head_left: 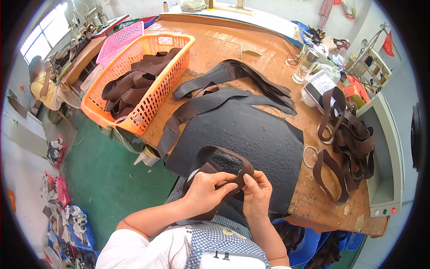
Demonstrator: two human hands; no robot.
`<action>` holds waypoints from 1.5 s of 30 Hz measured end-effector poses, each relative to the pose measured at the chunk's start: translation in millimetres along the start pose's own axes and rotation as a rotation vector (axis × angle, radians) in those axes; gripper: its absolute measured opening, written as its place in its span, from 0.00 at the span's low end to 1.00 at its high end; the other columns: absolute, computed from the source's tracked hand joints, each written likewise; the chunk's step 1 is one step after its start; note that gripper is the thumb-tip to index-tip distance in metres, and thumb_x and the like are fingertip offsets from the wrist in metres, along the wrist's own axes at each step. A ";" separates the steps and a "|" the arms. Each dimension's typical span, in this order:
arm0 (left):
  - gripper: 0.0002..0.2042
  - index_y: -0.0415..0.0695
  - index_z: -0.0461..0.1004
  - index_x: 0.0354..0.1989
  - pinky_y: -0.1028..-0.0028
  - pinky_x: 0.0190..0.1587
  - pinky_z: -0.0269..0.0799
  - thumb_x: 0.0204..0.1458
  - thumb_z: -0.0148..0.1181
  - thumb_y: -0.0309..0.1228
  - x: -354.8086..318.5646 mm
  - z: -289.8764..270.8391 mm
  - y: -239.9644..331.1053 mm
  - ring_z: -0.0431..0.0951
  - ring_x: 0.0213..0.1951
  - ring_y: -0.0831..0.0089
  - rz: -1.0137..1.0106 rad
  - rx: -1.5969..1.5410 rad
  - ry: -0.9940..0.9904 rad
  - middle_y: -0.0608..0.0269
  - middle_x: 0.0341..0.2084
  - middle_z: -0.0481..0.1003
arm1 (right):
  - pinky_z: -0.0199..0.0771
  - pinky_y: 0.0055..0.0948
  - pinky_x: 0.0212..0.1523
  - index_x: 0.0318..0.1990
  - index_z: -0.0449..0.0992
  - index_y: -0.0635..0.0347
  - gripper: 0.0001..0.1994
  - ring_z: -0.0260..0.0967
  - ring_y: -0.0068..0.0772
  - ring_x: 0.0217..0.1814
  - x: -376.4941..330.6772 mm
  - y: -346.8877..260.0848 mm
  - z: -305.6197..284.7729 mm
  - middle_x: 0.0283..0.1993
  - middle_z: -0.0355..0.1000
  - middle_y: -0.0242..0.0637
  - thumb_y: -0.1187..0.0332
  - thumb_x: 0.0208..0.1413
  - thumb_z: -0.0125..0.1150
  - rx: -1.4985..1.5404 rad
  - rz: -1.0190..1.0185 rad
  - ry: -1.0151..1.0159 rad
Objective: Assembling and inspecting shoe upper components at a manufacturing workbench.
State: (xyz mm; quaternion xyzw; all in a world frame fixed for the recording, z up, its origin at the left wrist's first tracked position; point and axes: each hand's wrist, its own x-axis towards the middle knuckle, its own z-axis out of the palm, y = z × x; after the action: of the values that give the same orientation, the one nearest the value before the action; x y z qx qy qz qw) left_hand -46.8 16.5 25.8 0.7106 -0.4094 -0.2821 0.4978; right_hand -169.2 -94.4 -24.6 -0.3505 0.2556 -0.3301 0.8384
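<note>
I sit at the near edge of the worn orange wooden table (251,45). Its edge runs just past my knees, and the green floor (107,175) lies open on my left. A big dark grey bumpy rubber mat (255,130) covers the table right in front of me, and it is mostly bare.

My left hand (207,192) and my right hand (256,195) are close together over my lap, arms bent in. Both hands pinch one soft curved brown leather strap (224,158). My left thumb and fingers squeeze a fold of it. My right fingertips press the same fold from the other side. The strap bends up in a loop over the mat's near edge.

More long flat brown leather strips (233,83) lie across the far side of the mat. An orange plastic basket with holes (148,96) sits on the left, full of strips. A heap of brown straps (351,134) lies on the right, next to thin round rings (310,156).
</note>
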 end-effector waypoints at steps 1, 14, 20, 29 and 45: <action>0.12 0.32 0.79 0.44 0.78 0.33 0.78 0.54 0.65 0.25 0.4 -0.2 1.6 0.83 0.31 0.78 -0.002 -0.003 -0.008 0.52 0.30 0.84 | 0.76 0.28 0.47 0.41 0.76 0.63 0.05 0.77 0.27 0.41 0.0 0.1 -0.4 0.41 0.78 0.39 0.76 0.58 0.62 -0.007 -0.004 0.001; 0.09 0.35 0.79 0.39 0.73 0.28 0.74 0.54 0.65 0.28 0.7 7.1 -10.6 0.83 0.25 0.72 0.035 -0.037 0.092 0.51 0.25 0.81 | 0.78 0.31 0.47 0.54 0.62 0.58 0.21 0.79 0.37 0.43 15.4 -18.0 27.9 0.42 0.79 0.46 0.82 0.55 0.61 -0.188 -0.042 -0.101; 0.09 0.35 0.79 0.39 0.75 0.33 0.76 0.50 0.68 0.24 -12.9 13.9 -3.6 0.83 0.27 0.68 0.123 0.233 0.106 0.52 0.26 0.81 | 0.79 0.30 0.46 0.54 0.68 0.64 0.15 0.77 0.33 0.38 104.9 -90.3 26.4 0.41 0.77 0.42 0.71 0.62 0.62 -0.020 -0.329 -0.055; 0.10 0.37 0.77 0.36 0.54 0.57 0.69 0.42 0.63 0.21 9.6 -2.5 -17.7 0.77 0.30 0.65 0.636 0.796 0.141 0.60 0.24 0.75 | 0.76 0.34 0.44 0.52 0.70 0.64 0.13 0.77 0.38 0.38 151.1 -99.9 -34.7 0.38 0.77 0.41 0.77 0.60 0.55 -1.716 -0.629 0.206; 0.10 0.38 0.73 0.43 0.66 0.45 0.75 0.54 0.64 0.25 11.2 3.4 -28.2 0.78 0.45 0.63 0.033 0.172 0.266 0.55 0.39 0.77 | 0.71 0.30 0.39 0.39 0.82 0.62 0.13 0.70 0.30 0.37 10.4 -49.1 -29.9 0.31 0.74 0.35 0.75 0.43 0.75 -1.318 -0.496 -0.333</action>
State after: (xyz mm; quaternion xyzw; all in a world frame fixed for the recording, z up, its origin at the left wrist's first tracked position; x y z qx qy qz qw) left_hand -35.4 10.0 -1.8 0.7747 -0.3742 -0.1412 0.4898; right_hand -200.5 -140.9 -8.1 -0.8765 0.1832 -0.2300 0.3812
